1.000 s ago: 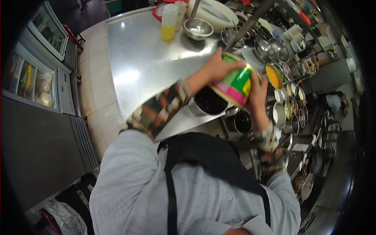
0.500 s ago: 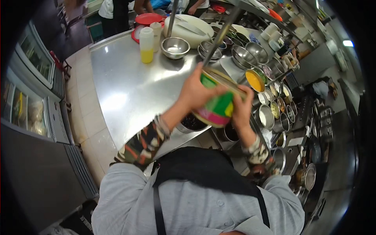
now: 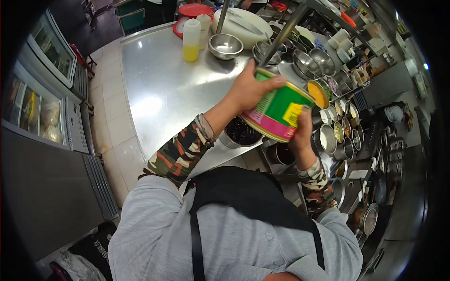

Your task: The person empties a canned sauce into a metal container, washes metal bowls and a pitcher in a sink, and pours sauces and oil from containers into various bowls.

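Both my hands grip a large can (image 3: pixel 280 108) with a green, yellow and pink label, held tilted on its side. My left hand (image 3: pixel 251 89) wraps its upper left side, thumb along the label. My right hand (image 3: pixel 303 133) holds the lower right end. Below the can's left end, a metal pot (image 3: pixel 240 135) of dark contents stands at the edge of the steel table (image 3: pixel 164 84). The can hides part of the pot, and I cannot make out anything pouring.
Squeeze bottle (image 3: pixel 191 41) with yellow liquid, metal bowls (image 3: pixel 225 46) and a large white tub (image 3: pixel 243 25) stand at the table's back. A metal post (image 3: pixel 283 35) rises behind the can. Many food containers (image 3: pixel 328 138) fill the right. Other people are partly visible at the top.
The can has turned so that more of its label faces me, still between both hands. The whole view has shifted as my head moved.
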`<state>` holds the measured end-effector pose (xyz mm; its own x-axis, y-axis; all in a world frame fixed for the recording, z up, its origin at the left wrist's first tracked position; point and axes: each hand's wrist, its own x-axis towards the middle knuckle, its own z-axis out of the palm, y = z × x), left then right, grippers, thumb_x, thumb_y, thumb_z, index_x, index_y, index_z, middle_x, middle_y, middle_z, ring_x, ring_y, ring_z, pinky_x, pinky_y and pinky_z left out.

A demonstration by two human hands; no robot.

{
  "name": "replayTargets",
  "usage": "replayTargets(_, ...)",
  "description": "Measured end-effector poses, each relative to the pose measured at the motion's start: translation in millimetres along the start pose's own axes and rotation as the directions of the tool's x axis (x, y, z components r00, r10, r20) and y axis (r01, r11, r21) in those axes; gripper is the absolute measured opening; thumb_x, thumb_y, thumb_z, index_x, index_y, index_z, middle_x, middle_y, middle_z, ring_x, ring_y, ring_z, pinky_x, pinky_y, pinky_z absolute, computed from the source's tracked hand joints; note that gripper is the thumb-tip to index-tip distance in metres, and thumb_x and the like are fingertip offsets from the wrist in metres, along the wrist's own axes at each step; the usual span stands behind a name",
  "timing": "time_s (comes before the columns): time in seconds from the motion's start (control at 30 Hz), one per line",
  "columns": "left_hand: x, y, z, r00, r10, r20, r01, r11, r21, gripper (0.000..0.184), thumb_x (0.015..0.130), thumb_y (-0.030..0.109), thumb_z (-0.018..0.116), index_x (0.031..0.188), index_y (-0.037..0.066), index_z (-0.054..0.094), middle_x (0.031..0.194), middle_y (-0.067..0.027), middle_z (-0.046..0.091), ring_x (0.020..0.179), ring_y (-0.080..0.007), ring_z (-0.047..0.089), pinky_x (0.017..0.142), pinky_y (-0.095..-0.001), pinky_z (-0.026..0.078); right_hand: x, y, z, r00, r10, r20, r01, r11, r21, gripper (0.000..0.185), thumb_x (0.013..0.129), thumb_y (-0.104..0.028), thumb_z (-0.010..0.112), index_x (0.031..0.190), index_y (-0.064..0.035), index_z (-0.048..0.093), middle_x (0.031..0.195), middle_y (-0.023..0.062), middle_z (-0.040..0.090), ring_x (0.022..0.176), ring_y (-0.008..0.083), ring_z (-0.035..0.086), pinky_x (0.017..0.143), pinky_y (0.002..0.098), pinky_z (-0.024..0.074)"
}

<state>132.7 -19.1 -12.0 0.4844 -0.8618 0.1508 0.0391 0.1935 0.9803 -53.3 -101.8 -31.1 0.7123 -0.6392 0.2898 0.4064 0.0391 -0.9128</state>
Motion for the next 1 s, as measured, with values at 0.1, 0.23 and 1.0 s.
replayTargets(0.1,9.7,1.5,-2.4,0.979,0.202,-0.030,-0.195,0.968,0.161,0.105,0.074,0.049,0.075,0.135,-0.018,0.023,0.121,-0.0232,0.054,0.110,-0.0222,0.055,0.092,-0.0295,0.044,7.3,26.5,-29.6,0.998,-0.063,-0.007,0.062,0.994,-0.085,0.068,0.092,-0.037,0.056,0.141,-0.0042,0.021,0.126,0.0125,0.048,0.114,0.0213,0.051,0.096,0.0337,0.0436)
replayTargets(0.23,28.9,-16.2,-8.8,0.996,-0.084,0.040,0.087,0.991,-0.100,0.096,0.072,0.048,0.076,0.133,-0.012,0.032,0.115,-0.0199,0.058,0.101,-0.0196,0.060,0.083,-0.0298,0.050,19.8,24.7,-9.8,0.991,0.102,-0.090,-0.101,0.995,0.015,0.047,0.094,-0.034,0.052,0.128,-0.0051,0.036,0.115,0.0089,0.053,0.100,0.0179,0.058,0.087,0.0314,0.0494)
replayTargets(1.0,35.3,-30.5,-8.1,0.995,0.084,-0.061,-0.077,0.992,0.101,0.121,0.065,0.036,0.085,0.141,-0.013,0.005,0.131,-0.0261,0.045,0.114,-0.0268,0.053,0.096,-0.0341,0.044,17.8,41.8,-36.2,0.998,0.036,-0.051,-0.041,0.995,-0.087,0.064,0.093,-0.040,0.054,0.137,-0.0034,0.027,0.124,0.0118,0.050,0.110,0.0210,0.054,0.093,0.0325,0.0452)
